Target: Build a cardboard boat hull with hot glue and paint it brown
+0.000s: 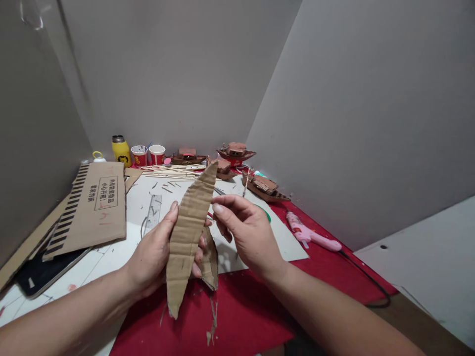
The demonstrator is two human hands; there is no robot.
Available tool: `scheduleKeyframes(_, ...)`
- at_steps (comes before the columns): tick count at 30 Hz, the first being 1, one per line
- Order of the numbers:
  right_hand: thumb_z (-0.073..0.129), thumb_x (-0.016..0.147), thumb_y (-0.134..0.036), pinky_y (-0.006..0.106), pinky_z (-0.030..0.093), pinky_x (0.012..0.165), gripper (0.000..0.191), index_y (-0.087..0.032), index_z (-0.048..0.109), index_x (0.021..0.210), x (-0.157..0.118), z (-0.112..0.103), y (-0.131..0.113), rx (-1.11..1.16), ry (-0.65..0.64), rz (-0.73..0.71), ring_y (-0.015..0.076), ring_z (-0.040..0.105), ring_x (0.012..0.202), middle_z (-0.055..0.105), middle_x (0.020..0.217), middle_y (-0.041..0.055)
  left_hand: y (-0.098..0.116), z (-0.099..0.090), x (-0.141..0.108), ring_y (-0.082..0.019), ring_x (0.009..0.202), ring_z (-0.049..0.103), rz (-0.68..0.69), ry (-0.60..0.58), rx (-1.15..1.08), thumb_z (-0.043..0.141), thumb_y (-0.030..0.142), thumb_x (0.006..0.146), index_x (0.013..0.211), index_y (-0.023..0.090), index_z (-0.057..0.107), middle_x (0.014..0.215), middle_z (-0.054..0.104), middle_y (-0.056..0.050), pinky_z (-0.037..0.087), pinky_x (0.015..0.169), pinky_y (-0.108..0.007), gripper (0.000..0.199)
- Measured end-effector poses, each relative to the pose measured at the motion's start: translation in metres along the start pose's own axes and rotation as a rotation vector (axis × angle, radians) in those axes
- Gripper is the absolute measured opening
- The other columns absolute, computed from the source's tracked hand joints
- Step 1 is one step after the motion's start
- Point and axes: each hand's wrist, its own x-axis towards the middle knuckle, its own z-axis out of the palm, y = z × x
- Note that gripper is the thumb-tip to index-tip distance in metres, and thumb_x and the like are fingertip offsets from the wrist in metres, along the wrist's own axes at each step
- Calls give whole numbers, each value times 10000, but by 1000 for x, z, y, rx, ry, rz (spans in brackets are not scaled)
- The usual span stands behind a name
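— Two bare forearms (345, 306) lie nearest the camera. What does the left hand (152, 257) hold?

— A long, leaf-shaped piece of brown corrugated cardboard (187, 222), gripped at its middle, raised over the near edge of the white paper sheet (284, 242). A smaller, curved brown cardboard piece (210, 262) sits behind its right edge, by the fingers; whether gripped too cannot be told.

— And the right hand (252, 230)?

— Narrow: thumb and forefinger nearly meet just beside the long piece's right edge. Any pinch cannot be confirmed.

— Handling?

— Judged light and not slippery; apt to bend at its crosswise creases. Its pointed ends and cut edges would likely crush or tear. Recommended hold: the broad middle, thumb flat, pressure light.
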Motion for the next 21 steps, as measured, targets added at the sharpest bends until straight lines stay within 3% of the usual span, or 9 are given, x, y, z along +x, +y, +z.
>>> scheduleKeyframes(4, 719, 783, -392, 217, 378, 431, 201, -202, 653, 796, -4, 1, -1, -28, 57, -80, 81, 441, 471, 555, 593, -35, -1, -4, 5, -150, 615, 621, -14, -24, -64, 390, 569, 934, 1024, 136, 669, 807, 637, -61, 577, 559, -299, 523)
scheduleKeyframes(7, 718, 785, -410, 231, 436, 438, 228, -197, 646, 750, -13, 3, -5, -23, -119, 19, 96, 513, 461, 596, 588, -20, -7, -10, 12, -168, 664, 634, 33, -34, -18, 440, 531, 933, 1017, 155, 654, 831, 648, -58, 583, 615, -335, 440)
scheduleKeyframes(10, 735, 754, -447, 256, 495, 462, 274, -189, 644, 746, -18, 6, -6, 7, -250, 151, 124, 582, 477, 628, 614, -6, -12, -13, 16, -171, 691, 630, 113, -60, 94, 480, 514, 925, 1052, 178, 642, 831, 662, -52, 554, 603, -293, 394)
scheduleKeyframes(16, 764, 727, -427, 226, 475, 489, 267, -183, 655, 715, -14, 4, -5, -2, -236, 131, 105, 565, 505, 634, 604, -14, -11, -10, 13, -102, 582, 539, 146, -77, 246, 539, 525, 896, 943, 182, 621, 657, 567, 26, 473, 568, -214, 355)
scheduleKeyframes(21, 775, 721, -384, 221, 468, 518, 231, -181, 665, 727, -13, 4, -7, -28, -242, 90, 102, 567, 542, 644, 633, -14, -11, -9, 13, -86, 618, 552, 147, -44, 296, 593, 520, 865, 909, 186, 566, 737, 583, 26, 443, 580, -190, 338)
